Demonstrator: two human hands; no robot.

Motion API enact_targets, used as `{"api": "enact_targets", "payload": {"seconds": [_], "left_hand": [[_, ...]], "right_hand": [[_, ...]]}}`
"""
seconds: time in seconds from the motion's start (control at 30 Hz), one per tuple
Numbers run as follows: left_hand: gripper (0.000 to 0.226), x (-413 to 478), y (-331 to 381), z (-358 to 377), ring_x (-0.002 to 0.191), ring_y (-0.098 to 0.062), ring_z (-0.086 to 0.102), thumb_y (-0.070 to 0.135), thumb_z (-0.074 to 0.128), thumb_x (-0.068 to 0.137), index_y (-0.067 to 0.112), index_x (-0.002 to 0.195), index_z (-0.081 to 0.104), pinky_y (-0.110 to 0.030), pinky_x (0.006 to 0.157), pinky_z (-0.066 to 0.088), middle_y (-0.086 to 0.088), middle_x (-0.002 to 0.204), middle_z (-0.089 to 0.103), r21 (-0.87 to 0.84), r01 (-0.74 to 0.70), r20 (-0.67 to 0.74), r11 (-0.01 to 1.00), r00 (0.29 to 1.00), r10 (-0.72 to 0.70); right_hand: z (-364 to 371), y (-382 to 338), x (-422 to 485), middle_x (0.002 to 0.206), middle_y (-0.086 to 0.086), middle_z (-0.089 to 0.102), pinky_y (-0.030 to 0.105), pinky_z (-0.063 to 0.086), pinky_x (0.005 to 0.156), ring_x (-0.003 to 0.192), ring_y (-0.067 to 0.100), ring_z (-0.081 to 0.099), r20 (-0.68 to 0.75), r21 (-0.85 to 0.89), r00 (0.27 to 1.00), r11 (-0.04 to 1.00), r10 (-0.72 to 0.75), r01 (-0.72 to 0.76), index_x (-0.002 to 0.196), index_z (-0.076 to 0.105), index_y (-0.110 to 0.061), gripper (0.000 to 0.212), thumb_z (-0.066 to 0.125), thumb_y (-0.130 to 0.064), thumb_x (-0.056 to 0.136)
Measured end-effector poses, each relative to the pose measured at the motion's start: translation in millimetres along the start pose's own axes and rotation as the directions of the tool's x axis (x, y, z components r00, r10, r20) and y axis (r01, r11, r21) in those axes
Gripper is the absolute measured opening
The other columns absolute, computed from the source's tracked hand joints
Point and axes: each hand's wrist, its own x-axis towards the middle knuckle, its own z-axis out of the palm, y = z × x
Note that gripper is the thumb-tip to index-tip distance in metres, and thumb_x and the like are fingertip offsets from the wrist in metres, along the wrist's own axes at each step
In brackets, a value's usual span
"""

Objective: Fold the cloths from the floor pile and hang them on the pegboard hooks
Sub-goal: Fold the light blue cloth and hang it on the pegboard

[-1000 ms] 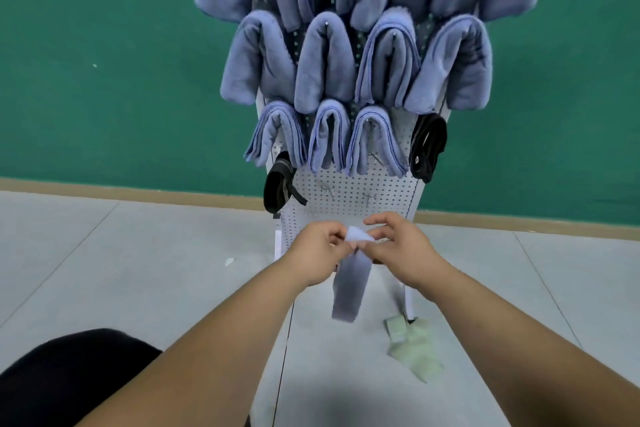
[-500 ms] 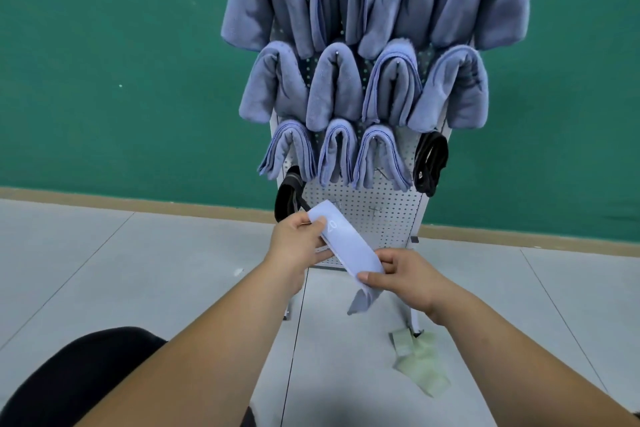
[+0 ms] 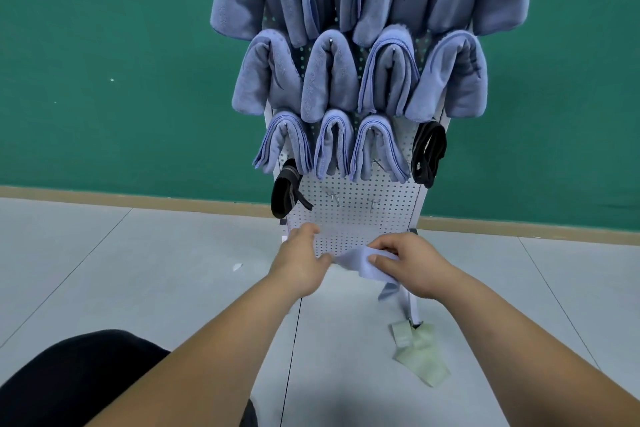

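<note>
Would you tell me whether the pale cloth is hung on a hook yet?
Not hung: the left hand and right hand hold the pale cloth in front of the pegboard, a tail dangling.

Half a second ago the left hand held one end of the light-blue cloth up high and the strip ran slanted down to the right hand. Now the left hand has come down to the same height as the right one, before the lower edge of the pegboard. The cloth, which one second ago hung straight down from both hands, is now gathered short and nearly level between them, with the right thumb pressed on it and only a narrow tail hanging below the right hand; the left hand is blurred, so its hold is not clear.
</note>
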Motion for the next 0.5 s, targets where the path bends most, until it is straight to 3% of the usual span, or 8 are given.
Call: {"api": "enact_targets", "payload": {"seconds": [0.07, 0.13, 0.2, 0.3, 0.4, 0.5], "left_hand": [[0.054, -5, 8, 5, 0.136, -0.009, 0.051, 0.033, 0.07, 0.098, 0.03, 0.149, 0.049, -0.023, 0.109, 0.038, 0.014, 0.146, 0.053, -0.039, -0.179, 0.099, 0.983, 0.978, 0.182], [0.051, -8, 13, 11, 0.135, -0.004, 0.053, 0.031, 0.069, 0.099, 0.035, 0.146, 0.051, -0.025, 0.112, 0.04, 0.02, 0.142, 0.059, -0.124, -0.231, 0.217, 0.965, 0.943, 0.253], [0.041, -10, 15, 15, 0.122, -0.006, 0.062, 0.032, 0.067, 0.099, 0.037, 0.139, 0.056, -0.034, 0.107, 0.051, 0.017, 0.129, 0.068, -0.195, -0.185, 0.29, 0.963, 0.927, 0.236], [0.028, -10, 14, 13, 0.09, -0.018, 0.069, 0.039, 0.068, 0.096, 0.035, 0.123, 0.064, -0.045, 0.09, 0.057, 0.001, 0.103, 0.074, -0.182, -0.142, 0.293, 0.973, 0.937, 0.192], [0.018, -8, 14, 5, 0.091, -0.03, 0.071, 0.043, 0.069, 0.091, 0.033, 0.106, 0.069, -0.052, 0.083, 0.063, -0.004, 0.101, 0.073, -0.177, -0.1, 0.273, 0.979, 0.951, 0.146], [0.011, -6, 12, 4, 0.078, -0.024, 0.067, 0.032, 0.07, 0.097, 0.029, 0.107, 0.067, -0.044, 0.078, 0.064, -0.007, 0.101, 0.071, -0.284, -0.027, 0.305, 0.958, 0.945, 0.117]], "right_hand": [[4, -4, 2, 0.098, -0.019, 0.073, 0.037, 0.056, 0.09, 0.096, 0.007, 0.067, 0.04, -0.019, 0.999, 1.0, -0.017, 0.018, 0.103, 0.072, -0.037, 0.009, 0.067, -0.033, 0.097], [6, -7, 3, 0.095, -0.017, 0.074, 0.037, 0.056, 0.09, 0.094, 0.008, 0.068, 0.065, 0.031, 0.998, 0.999, -0.022, 0.02, 0.1, 0.074, -0.035, 0.009, 0.067, -0.035, 0.094], [4, -9, 1, 0.091, -0.016, 0.077, 0.035, 0.057, 0.086, 0.09, 0.008, 0.071, 0.072, 0.145, 0.997, 0.989, -0.018, 0.008, 0.101, 0.076, -0.031, 0.011, 0.069, -0.031, 0.093], [-1, -8, -3, 0.07, -0.015, 0.069, 0.033, 0.049, 0.071, 0.066, 0.007, 0.061, 0.096, 0.262, 0.995, 0.965, 0.008, -0.033, 0.108, 0.069, -0.028, 0.014, 0.073, -0.024, 0.095], [-6, -3, -8, 0.083, -0.01, 0.07, 0.036, 0.051, 0.076, 0.075, 0.012, 0.064, 0.14, 0.253, 0.99, 0.966, 0.011, -0.046, 0.112, 0.061, -0.036, 0.037, 0.085, -0.029, 0.084], [-3, -5, -12, 0.105, -0.009, 0.061, 0.028, 0.05, 0.075, 0.09, 0.012, 0.061, 0.125, 0.057, 0.992, 0.998, 0.001, -0.008, 0.113, 0.055, -0.044, 0.058, 0.092, -0.029, 0.072]]}}
